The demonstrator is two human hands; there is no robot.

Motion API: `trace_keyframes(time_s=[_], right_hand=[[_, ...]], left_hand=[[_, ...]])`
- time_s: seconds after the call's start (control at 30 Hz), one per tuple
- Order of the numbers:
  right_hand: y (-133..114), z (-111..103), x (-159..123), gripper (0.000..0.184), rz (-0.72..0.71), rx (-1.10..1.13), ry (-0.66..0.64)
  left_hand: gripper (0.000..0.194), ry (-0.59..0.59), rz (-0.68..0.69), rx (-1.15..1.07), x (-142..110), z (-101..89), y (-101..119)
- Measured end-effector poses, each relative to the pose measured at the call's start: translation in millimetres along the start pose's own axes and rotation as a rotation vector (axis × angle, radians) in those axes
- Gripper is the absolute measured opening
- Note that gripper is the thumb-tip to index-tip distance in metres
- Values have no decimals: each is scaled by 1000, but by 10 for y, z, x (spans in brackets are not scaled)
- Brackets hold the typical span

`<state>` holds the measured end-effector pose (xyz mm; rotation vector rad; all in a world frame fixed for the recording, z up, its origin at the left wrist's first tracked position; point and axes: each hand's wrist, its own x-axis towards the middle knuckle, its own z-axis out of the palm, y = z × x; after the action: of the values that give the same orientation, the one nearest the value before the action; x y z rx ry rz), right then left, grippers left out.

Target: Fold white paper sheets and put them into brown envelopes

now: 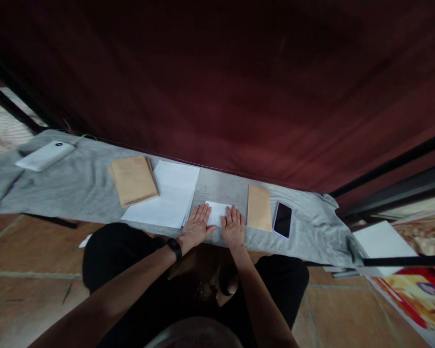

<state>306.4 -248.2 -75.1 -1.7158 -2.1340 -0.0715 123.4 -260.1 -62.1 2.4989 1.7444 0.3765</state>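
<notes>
A small white sheet of paper (218, 212), perhaps folded, lies on the grey cloth between my hands. My left hand (197, 224) rests flat over its left end, fingers stretched out, with a dark band on the wrist. Over the right end lies my right hand (234, 227), palm down and fingers extended. Left of them is a stack of larger white paper sheets (174, 193), partly covered by a pile of brown envelopes (135, 180). A single brown envelope (259, 208) lies just right of my right hand.
A phone (282, 220) with a dark screen lies right of the single envelope. At the far left of the grey cloth (90, 164) sits a white device (47, 155) with a cable. A dark red curtain (217, 96) hangs behind; a red and yellow package (416, 295) is at lower right.
</notes>
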Motion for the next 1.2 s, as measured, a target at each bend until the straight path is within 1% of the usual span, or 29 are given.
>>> trace_keyframes(time_s=[0.07,0.17,0.27,0.43,0.5,0.67,0.77,0.83,1.07,1.2], right_hand=[[-2,11,-7,51,-4,17,29],[-11,20,-13,52,23,13,25],[-20,14,-15,52,38,-2,10],[-64,-22,29,50,48,9,21],[-123,-29,75,50,32,35,-6],[-344,33,193,46,-112,127,-146],[-398,77,211,44,-113,132,-149],[-366,83,197,44,-86,107,-125],[-106,41,63,52,27,24,-25],[-77,46,28,55,56,3,-29]], left_hand=[[75,-10,-10,13,-22,-22,-3],[77,-6,-9,4,-53,-38,-17],[75,4,-11,3,-83,-28,-46],[73,12,-20,7,-98,11,-76],[72,14,-26,3,-94,24,-81],[68,1,-26,-11,-85,42,-103],[67,2,-21,-18,-84,41,-112],[67,18,-20,-23,-85,39,-115],[68,67,-7,-46,-85,66,-157],[64,106,-12,-96,-5,86,-135]])
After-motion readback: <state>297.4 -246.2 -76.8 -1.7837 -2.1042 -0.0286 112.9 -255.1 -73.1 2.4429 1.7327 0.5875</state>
